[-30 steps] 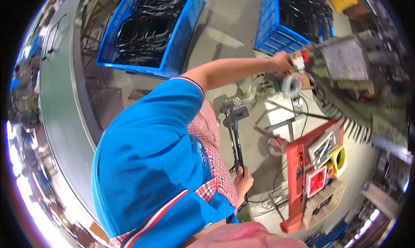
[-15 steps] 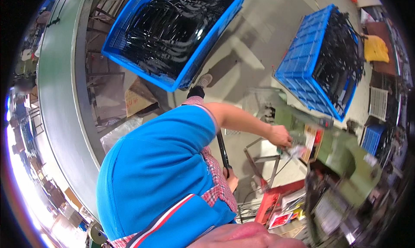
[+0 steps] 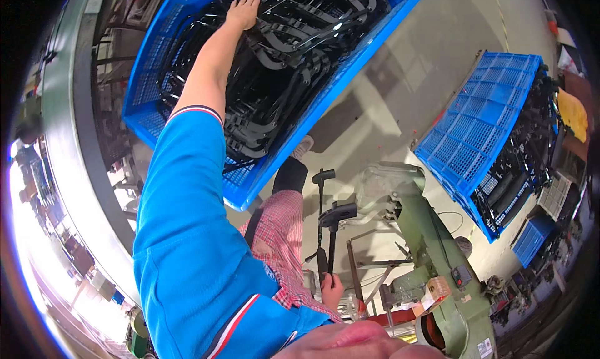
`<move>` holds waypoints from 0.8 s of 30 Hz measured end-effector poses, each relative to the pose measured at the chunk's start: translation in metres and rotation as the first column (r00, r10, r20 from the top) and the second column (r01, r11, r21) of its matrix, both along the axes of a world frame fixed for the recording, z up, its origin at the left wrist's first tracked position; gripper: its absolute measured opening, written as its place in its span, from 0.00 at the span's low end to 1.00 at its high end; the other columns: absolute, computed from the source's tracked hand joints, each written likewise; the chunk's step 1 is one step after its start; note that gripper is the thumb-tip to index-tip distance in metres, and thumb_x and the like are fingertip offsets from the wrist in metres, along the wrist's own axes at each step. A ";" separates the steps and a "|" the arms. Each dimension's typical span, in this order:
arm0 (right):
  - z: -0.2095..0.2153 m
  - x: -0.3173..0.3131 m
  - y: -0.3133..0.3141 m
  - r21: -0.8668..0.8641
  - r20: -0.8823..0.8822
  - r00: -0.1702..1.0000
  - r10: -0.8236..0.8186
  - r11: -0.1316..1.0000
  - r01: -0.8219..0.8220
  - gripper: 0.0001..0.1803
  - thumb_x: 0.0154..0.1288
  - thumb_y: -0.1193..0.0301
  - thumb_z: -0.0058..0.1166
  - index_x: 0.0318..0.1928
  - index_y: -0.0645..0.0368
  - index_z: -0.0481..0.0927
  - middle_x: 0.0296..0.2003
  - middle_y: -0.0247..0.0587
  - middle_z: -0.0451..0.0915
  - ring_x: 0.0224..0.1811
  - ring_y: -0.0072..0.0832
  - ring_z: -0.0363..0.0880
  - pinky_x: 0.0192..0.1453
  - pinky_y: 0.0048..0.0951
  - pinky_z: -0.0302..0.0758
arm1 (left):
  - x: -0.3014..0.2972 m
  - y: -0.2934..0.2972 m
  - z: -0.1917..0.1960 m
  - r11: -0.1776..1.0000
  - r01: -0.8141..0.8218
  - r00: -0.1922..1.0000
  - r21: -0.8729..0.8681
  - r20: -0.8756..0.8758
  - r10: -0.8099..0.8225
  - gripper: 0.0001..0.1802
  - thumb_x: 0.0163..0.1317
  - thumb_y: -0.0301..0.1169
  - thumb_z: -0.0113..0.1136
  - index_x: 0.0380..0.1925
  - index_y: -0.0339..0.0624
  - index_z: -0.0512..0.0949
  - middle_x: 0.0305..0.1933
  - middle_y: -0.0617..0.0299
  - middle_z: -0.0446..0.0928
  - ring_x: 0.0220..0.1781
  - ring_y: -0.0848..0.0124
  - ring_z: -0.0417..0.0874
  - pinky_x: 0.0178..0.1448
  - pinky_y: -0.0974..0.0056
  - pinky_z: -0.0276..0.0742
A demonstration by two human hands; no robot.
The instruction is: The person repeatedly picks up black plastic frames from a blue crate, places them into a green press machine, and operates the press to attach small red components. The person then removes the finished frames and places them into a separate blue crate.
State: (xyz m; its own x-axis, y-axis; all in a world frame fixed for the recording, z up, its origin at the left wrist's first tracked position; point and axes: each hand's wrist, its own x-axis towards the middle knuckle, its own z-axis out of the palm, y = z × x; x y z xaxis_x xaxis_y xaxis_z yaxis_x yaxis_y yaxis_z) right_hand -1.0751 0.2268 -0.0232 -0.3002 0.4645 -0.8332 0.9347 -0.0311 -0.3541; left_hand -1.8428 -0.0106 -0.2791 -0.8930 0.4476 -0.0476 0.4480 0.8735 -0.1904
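Note:
My left hand (image 3: 244, 12) reaches far out over the large blue crate (image 3: 350, 84), its fingers stretched out at the black parts inside. Curved black metal pieces (image 3: 269, 52) fill that crate in a tangled heap. Close to my body, my right hand (image 3: 331, 290) is closed around a black bar with a T-shaped end (image 3: 338, 214). Beside it stands a second, thinner black piece (image 3: 322, 176), also with a crosspiece on top; whether the two are joined I cannot tell.
A green machine (image 3: 431, 240) stands at the right, with a small cardboard box (image 3: 437, 288) on it. Beyond it is another blue crate (image 3: 481, 115) of black parts, with a yellow cloth-like thing (image 3: 572, 114) near it. A long bench (image 3: 59, 171) runs along the left.
My left hand has left the machine area at right and swung up and left over the large crate. My right hand still grips a black bar. The view has shifted.

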 end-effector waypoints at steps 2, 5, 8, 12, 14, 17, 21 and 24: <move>-0.002 -0.023 -0.008 -0.052 -0.030 0.994 -0.105 0.993 0.103 0.12 0.70 0.67 0.48 0.37 0.63 0.80 0.17 0.28 0.70 0.19 0.14 0.65 0.23 0.19 0.61 | -0.017 0.025 0.006 0.976 -0.023 0.970 -0.214 0.231 0.073 0.32 0.59 0.25 0.49 0.65 0.41 0.57 0.65 0.51 0.67 0.71 0.59 0.63 0.73 0.46 0.54; -0.009 -0.031 -0.009 0.013 -0.087 0.995 -0.053 0.998 0.054 0.12 0.71 0.68 0.47 0.38 0.63 0.80 0.16 0.28 0.70 0.18 0.14 0.66 0.23 0.20 0.62 | 0.003 0.022 0.016 0.972 0.179 0.974 -0.150 0.169 -0.154 0.22 0.61 0.27 0.50 0.56 0.38 0.64 0.54 0.51 0.76 0.61 0.58 0.73 0.72 0.51 0.57; 0.019 -0.035 -0.004 0.094 -0.101 0.995 0.017 0.996 -0.007 0.13 0.71 0.67 0.47 0.43 0.64 0.79 0.15 0.31 0.71 0.18 0.16 0.68 0.23 0.22 0.64 | 0.056 0.012 0.070 0.917 0.351 0.918 0.191 0.124 -0.377 0.27 0.58 0.36 0.60 0.54 0.35 0.65 0.44 0.52 0.77 0.51 0.57 0.76 0.60 0.56 0.70; 0.047 -0.025 -0.004 0.187 -0.157 0.987 0.037 0.982 -0.007 0.17 0.69 0.64 0.48 0.51 0.62 0.75 0.19 0.38 0.74 0.21 0.27 0.74 0.29 0.31 0.71 | 0.084 0.055 0.219 0.835 0.489 0.864 0.253 -0.008 -0.503 0.21 0.62 0.35 0.57 0.54 0.42 0.70 0.45 0.55 0.77 0.49 0.58 0.78 0.50 0.60 0.76; 0.058 -0.016 0.012 0.272 -0.229 0.966 0.118 0.961 -0.053 0.14 0.69 0.62 0.47 0.40 0.62 0.76 0.20 0.43 0.74 0.24 0.35 0.75 0.31 0.34 0.71 | 0.112 0.069 0.285 0.806 0.482 0.876 0.343 -0.182 -0.447 0.15 0.65 0.36 0.54 0.51 0.47 0.73 0.40 0.60 0.79 0.42 0.60 0.82 0.39 0.59 0.79; 0.078 -0.013 0.019 0.356 -0.316 0.932 0.176 0.933 -0.056 0.16 0.70 0.61 0.47 0.33 0.62 0.74 0.21 0.49 0.74 0.24 0.45 0.74 0.30 0.39 0.69 | 0.170 0.088 0.366 0.821 0.465 0.885 0.330 -0.192 -0.424 0.16 0.66 0.39 0.53 0.50 0.45 0.71 0.37 0.58 0.80 0.36 0.56 0.83 0.34 0.55 0.79; 0.104 0.024 0.008 0.435 -0.327 0.929 0.172 0.900 -0.014 0.15 0.69 0.61 0.49 0.43 0.60 0.77 0.27 0.53 0.78 0.27 0.50 0.76 0.31 0.40 0.70 | 0.285 0.104 0.432 0.629 0.580 0.753 0.517 -0.045 -0.657 0.17 0.65 0.37 0.55 0.51 0.42 0.73 0.39 0.52 0.80 0.38 0.52 0.82 0.37 0.55 0.78; 0.121 0.049 -0.003 0.474 -0.417 0.894 0.163 0.878 0.061 0.15 0.68 0.61 0.51 0.43 0.61 0.78 0.28 0.52 0.79 0.28 0.48 0.78 0.31 0.39 0.71 | 0.362 0.129 0.454 0.553 0.591 0.633 0.587 0.087 -0.769 0.16 0.64 0.36 0.58 0.49 0.41 0.74 0.38 0.48 0.80 0.39 0.49 0.81 0.38 0.53 0.76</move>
State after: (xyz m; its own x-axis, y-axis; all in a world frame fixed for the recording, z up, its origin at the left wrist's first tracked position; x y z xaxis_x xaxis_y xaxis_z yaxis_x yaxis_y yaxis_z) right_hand -1.0259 0.2237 0.0974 -0.6094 0.7336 -0.3007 0.6769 0.2839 -0.6791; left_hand -1.4804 0.1186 0.1746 -0.2767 0.9496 0.1472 0.8952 0.1990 0.3989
